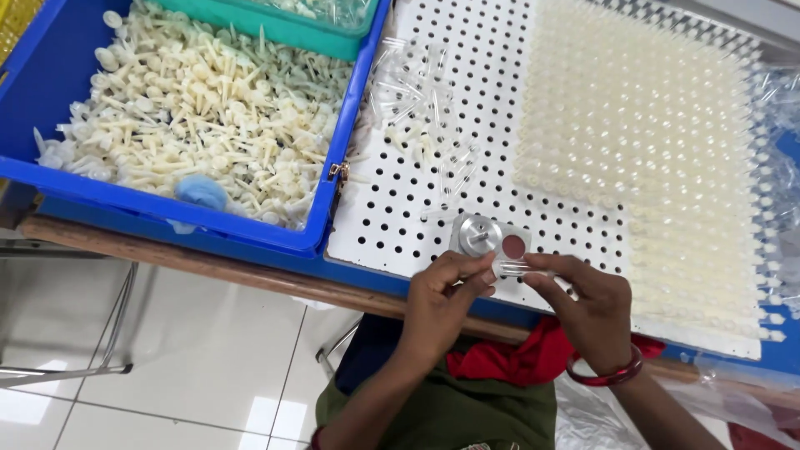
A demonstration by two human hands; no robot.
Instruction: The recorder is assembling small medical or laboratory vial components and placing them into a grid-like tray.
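Your left hand and right hand both pinch one small clear tube with closed fingers, over the white board full of holes.

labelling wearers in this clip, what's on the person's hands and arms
Both hands are bare, no gloves. The right hand has a dark red bangle at the wrist. The left hand wears nothing, and no sleeves show on either forearm.

Both forearms reach forward, close together. The left hand pinches with thumb and forefinger. The right hand mirrors it, fingertips nearly meeting.
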